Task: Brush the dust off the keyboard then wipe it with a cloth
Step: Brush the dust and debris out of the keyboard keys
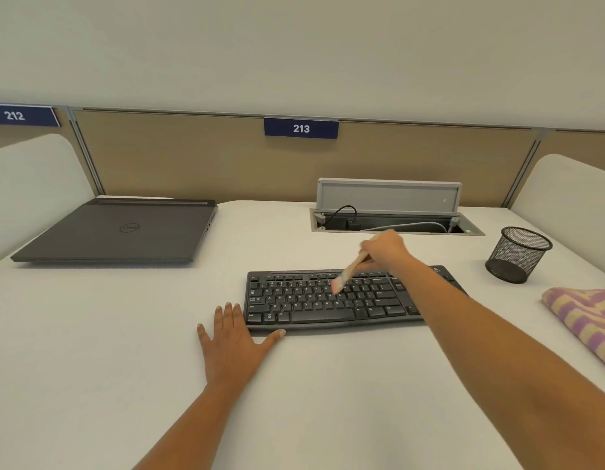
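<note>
Blurred by motion: brush, bristle outline indistinct; far end of handle hidden within right hand. Hidden under right forearm: right end of keyboard. Key legends too small to read. Cut off at right edge: striped cloth. Cut off at left edge: sign 212. Interior of cable recess dark, contents partly indistinct.
</note>
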Demonstrator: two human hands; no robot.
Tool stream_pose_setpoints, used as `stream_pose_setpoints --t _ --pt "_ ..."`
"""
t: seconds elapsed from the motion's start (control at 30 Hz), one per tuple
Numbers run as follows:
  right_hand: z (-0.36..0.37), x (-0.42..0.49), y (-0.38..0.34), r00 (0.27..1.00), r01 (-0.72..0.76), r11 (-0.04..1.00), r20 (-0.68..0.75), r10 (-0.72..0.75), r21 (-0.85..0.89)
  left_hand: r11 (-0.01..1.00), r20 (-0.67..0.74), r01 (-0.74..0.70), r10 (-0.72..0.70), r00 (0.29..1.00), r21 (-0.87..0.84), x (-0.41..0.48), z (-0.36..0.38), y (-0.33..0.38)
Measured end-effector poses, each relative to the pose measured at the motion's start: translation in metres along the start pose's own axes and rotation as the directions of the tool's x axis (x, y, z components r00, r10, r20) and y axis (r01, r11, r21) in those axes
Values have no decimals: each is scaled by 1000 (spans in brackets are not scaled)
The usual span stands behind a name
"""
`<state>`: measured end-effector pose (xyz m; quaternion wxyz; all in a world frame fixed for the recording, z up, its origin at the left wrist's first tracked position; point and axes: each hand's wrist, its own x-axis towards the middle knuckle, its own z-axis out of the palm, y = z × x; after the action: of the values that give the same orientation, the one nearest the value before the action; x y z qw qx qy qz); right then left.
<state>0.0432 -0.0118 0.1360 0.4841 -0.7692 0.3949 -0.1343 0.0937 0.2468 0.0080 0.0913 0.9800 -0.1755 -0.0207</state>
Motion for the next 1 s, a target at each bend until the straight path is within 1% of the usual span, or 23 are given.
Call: stream_pose_setpoints --t 0.07,0.13,0.17,0.2,0.27,0.37,0.43,0.57,0.63,0.7,0.77,0.8,0.83,0.87,0.93,1.0 --pt "-17 8 -1 994 30 988 -98 -45 -150 1000 0 2 -2 1000 -2 0 0 0" --pt "-25 7 -5 970 56 917 -195 -144 -396 1000 10 1 -1 1000 -6 0 -1 0" --pt "-26 6 -7 954 79 866 -215 -210 -493 1000 13 2 -1 1000 -9 0 -1 0" --pt "-24 5 -8 941 107 822 -210 -266 -559 1000 12 2 -1 1000 -11 0 -1 0" --pt "-13 3 -7 929 162 745 -155 -337 -647 1000 13 2 -2 1000 -15 0 -1 0" --pt "15 -1 -6 921 251 648 -28 -388 -719 1000 10 8 -7 1000 -28 -1 -2 1" --pt "36 -8 -11 900 337 604 60 -431 -722 1000 6 9 -9 1000 -23 -2 -2 1" --pt "73 -24 -28 841 482 549 185 -508 -683 999 12 14 -13 1000 -35 -2 -2 0" --pt "90 -31 -38 845 504 629 189 -499 -592 999 18 15 -15 1000 -30 -2 -2 0" --pt "105 -31 -45 866 491 747 157 -475 -448 1000 11 18 -17 1000 -24 -2 -2 0" --pt "116 -30 -51 911 408 884 165 -378 -227 1000 6 21 -21 1000 -17 -1 0 0" --pt "119 -30 -53 932 325 943 191 -308 -65 1000 7 23 -23 1000 -20 -1 0 -1" --pt "121 -32 -56 941 222 970 239 -239 98 999 8 25 -25 1000 -26 0 0 -1" --pt "123 -33 -57 939 129 968 288 -189 214 999 12 28 -28 1000 -33 0 0 -1" --pt "125 -31 -56 938 34 952 318 -135 304 999 20 29 -29 999 -35 0 -1 -1" --pt "124 -25 -52 947 16 959 304 -105 283 999 18 26 -26 1000 -29 0 0 -1"
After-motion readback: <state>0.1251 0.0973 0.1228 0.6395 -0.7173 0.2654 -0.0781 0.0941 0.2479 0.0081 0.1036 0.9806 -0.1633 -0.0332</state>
